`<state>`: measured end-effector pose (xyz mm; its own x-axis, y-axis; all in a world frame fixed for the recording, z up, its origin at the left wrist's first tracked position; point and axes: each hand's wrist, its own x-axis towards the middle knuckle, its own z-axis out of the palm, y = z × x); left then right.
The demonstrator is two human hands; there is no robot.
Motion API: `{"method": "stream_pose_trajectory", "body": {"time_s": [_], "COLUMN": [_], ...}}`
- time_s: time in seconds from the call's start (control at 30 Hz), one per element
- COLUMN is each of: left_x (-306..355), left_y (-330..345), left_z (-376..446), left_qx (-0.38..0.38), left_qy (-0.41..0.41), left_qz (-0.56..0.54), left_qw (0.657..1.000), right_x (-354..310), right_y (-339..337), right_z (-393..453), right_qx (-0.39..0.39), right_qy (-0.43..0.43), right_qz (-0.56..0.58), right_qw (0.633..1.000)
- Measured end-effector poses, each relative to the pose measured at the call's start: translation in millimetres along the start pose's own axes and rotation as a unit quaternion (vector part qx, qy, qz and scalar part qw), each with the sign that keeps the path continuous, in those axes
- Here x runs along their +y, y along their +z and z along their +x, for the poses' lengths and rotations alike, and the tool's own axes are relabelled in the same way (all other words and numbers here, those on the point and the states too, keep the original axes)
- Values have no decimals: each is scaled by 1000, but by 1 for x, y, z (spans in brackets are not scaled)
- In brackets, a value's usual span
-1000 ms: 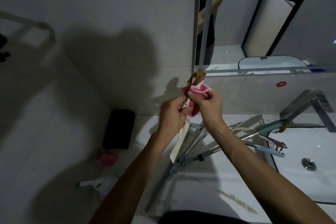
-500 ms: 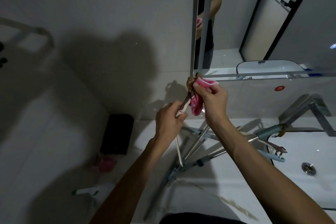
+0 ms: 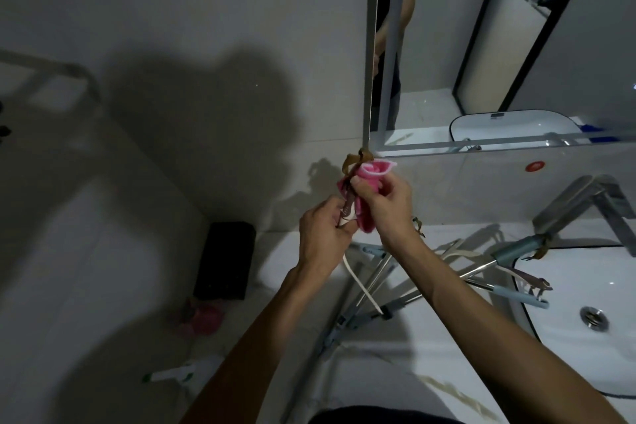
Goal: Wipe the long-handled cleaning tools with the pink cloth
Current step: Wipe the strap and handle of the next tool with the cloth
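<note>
My right hand (image 3: 385, 206) grips the pink cloth (image 3: 370, 179), which is wrapped around the top end of a thin cream long-handled tool (image 3: 361, 280). A brown hanging loop (image 3: 354, 160) sticks out above the cloth. Just below it, my left hand (image 3: 321, 237) pinches the tool's handle, and the cream shaft runs down toward the counter. Several more long-handled tools (image 3: 378, 299) with metal shafts and grey-blue grips lie fanned out on the white counter (image 3: 406, 354) under my arms.
A white sink (image 3: 585, 348) with a drain and a chrome tap (image 3: 585, 203) lies at the right. A mirror (image 3: 499, 45) hangs above it. Left of the counter are a black box (image 3: 225, 260), a pink object (image 3: 203, 318) and a white-green bottle (image 3: 179, 372).
My right hand with the cloth slid up to the tool's top end, then came slightly down. The tool turned, its shaft now seen edge-on. My left hand kept its grip.
</note>
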<state>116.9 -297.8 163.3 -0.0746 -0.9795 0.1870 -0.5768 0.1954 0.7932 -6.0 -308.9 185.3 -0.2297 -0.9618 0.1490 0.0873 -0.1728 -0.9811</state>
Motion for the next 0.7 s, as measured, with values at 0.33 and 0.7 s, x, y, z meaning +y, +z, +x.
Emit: {"method": "stream_pose_trajectory", "body": {"time_s": [0.33,0.7], "left_x": [12,-5], "left_y": [-31,-36], "left_z": [35,43], "left_qx": [-9,-50], "left_qy": [-9,12], "left_qz": [-150,-160], "left_qw": [989,986], "right_x": [2,13], "right_y": [-2,4], "right_z": [-6,-2], "right_qx": [-98,-80], "right_qy": [13,-17], "right_qz": [-89,-119], "right_qw": [991,990]}}
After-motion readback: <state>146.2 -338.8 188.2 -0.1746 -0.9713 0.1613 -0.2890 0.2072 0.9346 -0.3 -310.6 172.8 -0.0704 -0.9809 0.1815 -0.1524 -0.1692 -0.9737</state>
